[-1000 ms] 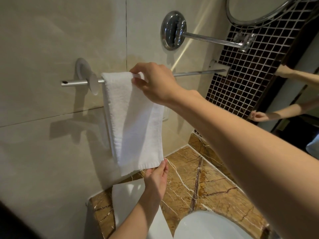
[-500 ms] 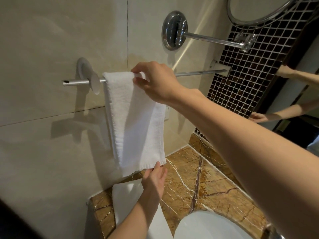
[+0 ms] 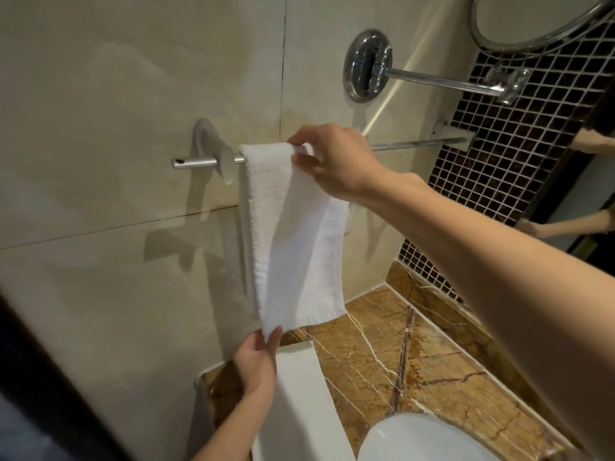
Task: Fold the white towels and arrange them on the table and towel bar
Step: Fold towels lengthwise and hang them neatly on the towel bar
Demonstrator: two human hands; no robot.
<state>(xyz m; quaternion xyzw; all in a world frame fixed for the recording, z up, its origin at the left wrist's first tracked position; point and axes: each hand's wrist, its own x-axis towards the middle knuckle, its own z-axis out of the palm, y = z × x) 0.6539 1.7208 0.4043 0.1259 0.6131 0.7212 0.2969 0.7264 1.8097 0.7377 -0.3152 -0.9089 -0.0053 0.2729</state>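
Observation:
A folded white towel hangs over the metal towel bar on the beige wall. My right hand pinches the towel's top right edge where it lies over the bar. Below, my left hand pinches the towel's lower left corner between thumb and fingers. A second white towel, folded flat, lies on the brown marble counter under my left forearm.
A chrome swing arm runs from a round wall mount to a round mirror at the top right. A white basin sits at the counter's front edge. Dark mosaic tiles and a wall mirror stand at the right.
My left hand has slid left along the towel's bottom hem, from its right part to the lower left corner. My right hand keeps its hold at the bar.

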